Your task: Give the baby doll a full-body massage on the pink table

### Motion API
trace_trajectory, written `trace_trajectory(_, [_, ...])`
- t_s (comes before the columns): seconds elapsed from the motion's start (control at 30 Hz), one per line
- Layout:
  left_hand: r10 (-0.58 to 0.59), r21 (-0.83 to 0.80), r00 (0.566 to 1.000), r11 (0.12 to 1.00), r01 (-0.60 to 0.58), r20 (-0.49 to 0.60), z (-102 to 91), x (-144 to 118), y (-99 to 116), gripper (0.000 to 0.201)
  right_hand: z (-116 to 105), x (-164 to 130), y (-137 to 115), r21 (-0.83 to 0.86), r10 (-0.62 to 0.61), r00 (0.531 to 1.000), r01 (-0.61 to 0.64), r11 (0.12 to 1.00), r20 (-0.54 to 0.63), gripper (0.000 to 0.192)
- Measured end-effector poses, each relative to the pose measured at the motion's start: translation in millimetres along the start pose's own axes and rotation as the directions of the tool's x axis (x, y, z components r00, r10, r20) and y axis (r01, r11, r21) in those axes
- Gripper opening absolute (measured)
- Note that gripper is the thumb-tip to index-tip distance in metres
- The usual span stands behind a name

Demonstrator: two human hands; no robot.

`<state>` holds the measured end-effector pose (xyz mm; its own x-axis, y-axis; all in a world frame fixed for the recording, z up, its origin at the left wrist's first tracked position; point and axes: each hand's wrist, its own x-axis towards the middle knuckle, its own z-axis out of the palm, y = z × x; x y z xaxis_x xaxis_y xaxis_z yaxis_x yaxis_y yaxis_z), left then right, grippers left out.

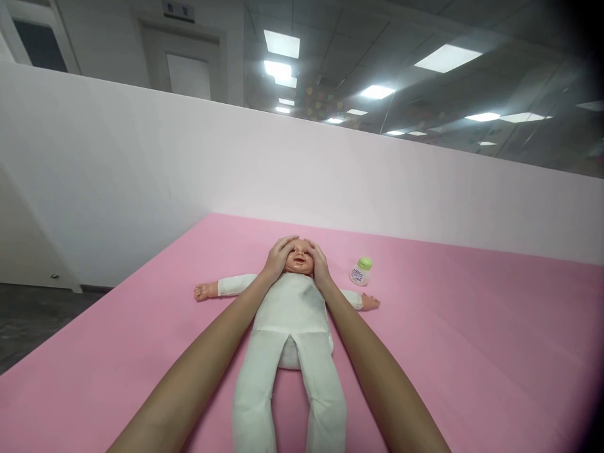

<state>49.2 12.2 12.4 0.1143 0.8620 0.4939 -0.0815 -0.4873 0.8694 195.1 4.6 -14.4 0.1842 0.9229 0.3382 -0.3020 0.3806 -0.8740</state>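
A baby doll [291,308] with a white cloth body lies on its back, arms spread wide and legs toward me. My left hand [280,257] rests along one side of the doll's head, its fingers stretched over the forehead. On the opposite side, my right hand [319,259] lies against the head in the same way. Between my palms the doll's head [299,259] shows its mouth and cheeks, while my fingers cover the sides of its forehead. Neither hand is closed around the head.
Beyond the doll's arm on the right stands a small clear bottle [361,272] with a green cap. The pink tabletop [453,340] meets a white partition [302,170] at the back. Its left edge borders a dark floor [33,321].
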Motion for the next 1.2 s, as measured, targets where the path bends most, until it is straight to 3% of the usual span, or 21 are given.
trace_trajectory(1.2, [-0.007,0.003,1.0,1.0,0.007,-0.009,0.5,2.2,-3.9,0.034,-1.0,0.3,1.3,-0.029,-0.039,0.999,0.039,0.999,0.005,0.04])
